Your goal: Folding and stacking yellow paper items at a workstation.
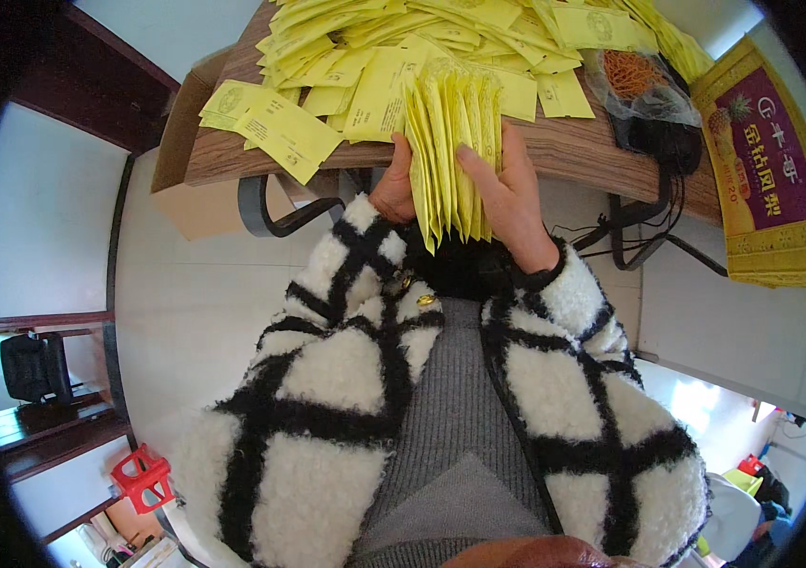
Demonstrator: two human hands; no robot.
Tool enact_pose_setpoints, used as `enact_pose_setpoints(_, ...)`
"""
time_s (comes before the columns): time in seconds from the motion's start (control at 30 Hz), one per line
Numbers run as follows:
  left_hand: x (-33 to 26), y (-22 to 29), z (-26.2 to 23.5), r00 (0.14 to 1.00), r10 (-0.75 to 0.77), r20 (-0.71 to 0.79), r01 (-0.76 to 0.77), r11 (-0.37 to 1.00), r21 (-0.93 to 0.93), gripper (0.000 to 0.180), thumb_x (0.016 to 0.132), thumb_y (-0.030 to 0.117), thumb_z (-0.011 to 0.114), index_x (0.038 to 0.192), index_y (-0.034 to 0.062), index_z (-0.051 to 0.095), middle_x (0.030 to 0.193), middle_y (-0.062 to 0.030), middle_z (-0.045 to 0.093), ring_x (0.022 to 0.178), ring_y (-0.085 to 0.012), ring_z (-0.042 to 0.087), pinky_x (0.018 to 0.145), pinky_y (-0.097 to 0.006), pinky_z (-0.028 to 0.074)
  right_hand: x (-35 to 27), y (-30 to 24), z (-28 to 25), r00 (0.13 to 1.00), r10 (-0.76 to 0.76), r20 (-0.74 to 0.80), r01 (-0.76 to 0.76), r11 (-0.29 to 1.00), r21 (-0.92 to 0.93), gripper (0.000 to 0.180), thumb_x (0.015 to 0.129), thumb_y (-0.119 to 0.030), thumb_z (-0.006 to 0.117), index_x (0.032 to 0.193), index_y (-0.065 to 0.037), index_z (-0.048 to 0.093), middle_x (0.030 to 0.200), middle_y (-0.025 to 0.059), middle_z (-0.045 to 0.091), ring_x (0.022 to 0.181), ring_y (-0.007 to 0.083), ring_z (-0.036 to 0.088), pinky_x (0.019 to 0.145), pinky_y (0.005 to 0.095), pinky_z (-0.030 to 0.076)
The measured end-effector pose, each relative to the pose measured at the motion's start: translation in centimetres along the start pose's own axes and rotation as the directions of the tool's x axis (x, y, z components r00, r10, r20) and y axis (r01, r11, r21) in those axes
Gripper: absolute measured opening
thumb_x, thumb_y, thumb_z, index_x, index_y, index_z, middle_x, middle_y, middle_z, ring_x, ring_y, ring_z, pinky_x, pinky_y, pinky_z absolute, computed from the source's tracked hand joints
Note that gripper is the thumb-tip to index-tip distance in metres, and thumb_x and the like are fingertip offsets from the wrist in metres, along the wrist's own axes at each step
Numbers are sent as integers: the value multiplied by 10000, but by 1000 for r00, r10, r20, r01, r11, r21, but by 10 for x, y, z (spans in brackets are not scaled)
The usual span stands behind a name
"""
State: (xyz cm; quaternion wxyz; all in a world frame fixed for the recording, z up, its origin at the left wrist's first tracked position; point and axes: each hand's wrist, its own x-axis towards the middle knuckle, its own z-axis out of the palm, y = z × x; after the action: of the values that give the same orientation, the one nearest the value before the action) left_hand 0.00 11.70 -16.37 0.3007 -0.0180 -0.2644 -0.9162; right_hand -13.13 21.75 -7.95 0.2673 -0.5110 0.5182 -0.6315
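Note:
A stack of yellow packets point(452, 156) stands on edge between my two hands, just in front of the table's near edge. My left hand point(395, 185) is closed on the stack's left side, its fingers mostly hidden behind the packets. On the other side my right hand point(509, 194) grips the stack, thumb lying across the front packets. Behind it, a large heap of loose yellow packets point(365, 43) covers the far part of the table. A few single packets point(289, 133) lie at the table's left front corner.
The wooden table point(564, 142) has black metal legs point(280, 222). A plastic bag of orange-brown rubber bands point(628, 74) sits at its right, above a black object point(673, 142) with cables. A yellow and purple carton point(764, 170) stands far right. A red stool point(142, 478) is at lower left.

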Motion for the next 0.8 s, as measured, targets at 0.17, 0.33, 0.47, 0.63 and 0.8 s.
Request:
enact_pose_setpoints(0.17,-1,1,-1,999,3,-32,-2,1000,13,892,892,744,366,1531,123,305,1498,-106,444,1348,-254,469,1123,-437,396,1,5,0,1000,-10,3,10,1000,-27,495,909,-200,655,1298,60,492,1178,217,550,1111,329,542,990,389,408)
enact_pose_setpoints(0.33,-2,2,4,1000,-5,-24,6,1000,27,899,893,743,366,1536,119,289,1506,-100,431,1354,-249,461,1129,-431,389,-1,-1,-1,1000,17,5,-17,1000,-24,488,907,-194,655,1289,62,492,1170,211,550,1111,315,541,987,379,409)
enact_pose_setpoints(0.47,-1,3,5,1000,0,-16,0,999,39,906,890,746,365,1540,120,282,1518,-99,418,1358,-247,456,1132,-428,385,-1,4,-1,1000,4,4,-4,998,-64,481,917,-202,650,1291,57,493,1174,200,552,1111,302,543,989,376,410)
enact_pose_setpoints(0.63,-3,3,-1,998,-42,48,44,998,-38,932,870,763,374,1542,123,284,1518,-88,424,1357,-240,459,1135,-424,380,0,7,0,998,64,-16,-63,994,93,420,973,-215,587,1283,57,506,1190,178,556,1108,264,548,993,359,411)
enact_pose_setpoints(0.8,-3,3,-4,992,-31,124,50,987,-154,934,869,766,371,1539,121,289,1510,-85,436,1349,-238,469,1131,-422,385,0,2,1,998,60,-28,-57,994,97,364,1000,-190,539,1279,42,524,1192,167,566,1102,241,556,988,346,415)
